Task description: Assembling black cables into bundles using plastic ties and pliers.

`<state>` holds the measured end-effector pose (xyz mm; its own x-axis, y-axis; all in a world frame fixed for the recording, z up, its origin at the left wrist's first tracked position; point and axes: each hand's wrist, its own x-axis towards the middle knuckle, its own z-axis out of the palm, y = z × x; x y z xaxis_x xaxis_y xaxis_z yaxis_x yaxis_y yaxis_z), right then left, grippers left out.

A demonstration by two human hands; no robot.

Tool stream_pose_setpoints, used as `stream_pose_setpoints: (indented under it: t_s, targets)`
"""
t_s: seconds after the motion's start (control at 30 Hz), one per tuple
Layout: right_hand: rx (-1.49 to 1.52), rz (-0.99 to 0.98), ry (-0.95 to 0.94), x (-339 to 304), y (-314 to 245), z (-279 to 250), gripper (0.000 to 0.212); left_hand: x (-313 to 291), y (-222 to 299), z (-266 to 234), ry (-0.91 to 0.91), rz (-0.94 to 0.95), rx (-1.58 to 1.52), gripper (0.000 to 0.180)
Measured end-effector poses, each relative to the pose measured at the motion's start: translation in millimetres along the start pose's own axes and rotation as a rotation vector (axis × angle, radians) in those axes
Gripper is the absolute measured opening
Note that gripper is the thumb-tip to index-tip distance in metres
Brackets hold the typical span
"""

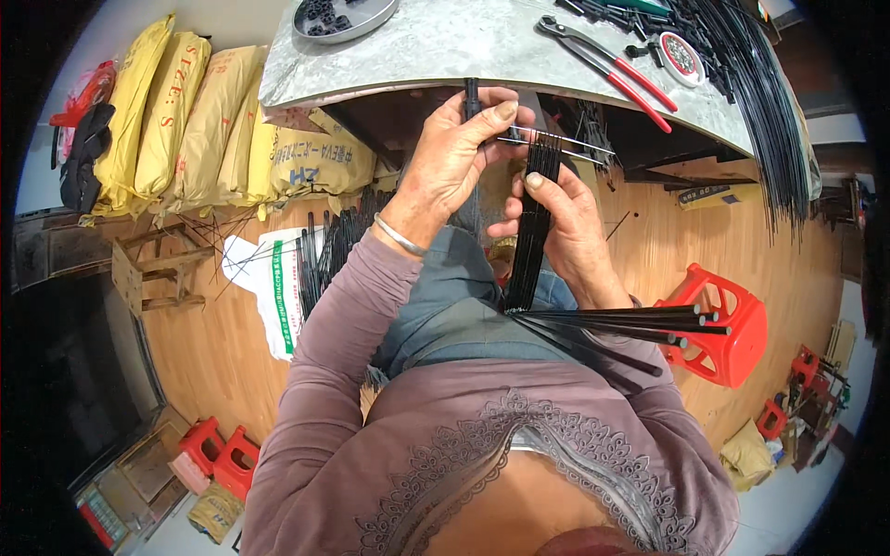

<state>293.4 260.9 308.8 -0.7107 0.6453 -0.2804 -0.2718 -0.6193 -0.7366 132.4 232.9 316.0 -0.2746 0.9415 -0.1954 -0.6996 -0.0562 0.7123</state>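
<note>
Above my lap, close to the table's front edge, my left hand (450, 157) is closed around a dark cylindrical part (472, 94), its thumb pressed across the front. Thin silvery rods (586, 146) run from beside those fingers to the right, passing the top of a black bundle. My right hand (577, 227) grips this bundle of thin black rods (533, 236), thumb in front. The bundle hangs down to my lap. Thicker-looking black rods (640, 320) spread from its lower end to the right, over my right forearm.
On the marble-patterned table (436, 42) are a metal dish of black parts (338, 18), red-handled pliers (616, 69), a small round container (682, 59) and long black rods (769, 111). Yellow sacks (176, 120) stand at left; a red stool (737, 324) is at my right.
</note>
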Motion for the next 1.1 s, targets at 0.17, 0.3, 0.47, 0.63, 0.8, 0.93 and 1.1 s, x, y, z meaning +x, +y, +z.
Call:
stream_pose_setpoints:
  t_s: [0.17,0.3,0.47,0.63,0.8,0.93,1.1]
  targets:
    - [0.008,-0.045,0.029,0.3,-0.3,2.8,0.017,4.0,-1.0,3.3,-0.017,-0.016,0.001,0.019]
    - [0.009,-0.018,-0.013,-1.7,-2.2,3.3,0.022,7.4,-5.2,-0.7,-0.014,-0.026,0.0,0.022]
    - [-0.003,-0.016,-0.013,-6.1,-5.1,-0.1,0.025,9.7,-6.6,9.8,-0.035,-0.026,0.018,0.018]
    - [-0.101,0.029,-0.068,-7.0,-7.1,-3.5,0.028,8.2,-3.6,16.8,-0.015,-0.001,0.1,0.018]
    - [-0.079,0.004,-0.093,-8.7,-7.8,-8.0,0.029,8.3,-2.8,21.2,-0.023,0.016,0.185,0.021]
    - [-0.04,-0.017,-0.092,-9.5,-6.3,-12.6,0.029,6.8,-3.4,27.6,0.004,0.033,0.26,0.021]
    - [-0.008,-0.03,-0.086,-11.6,-8.8,-16.0,0.029,7.7,-4.9,29.9,-0.029,0.046,0.288,0.02]
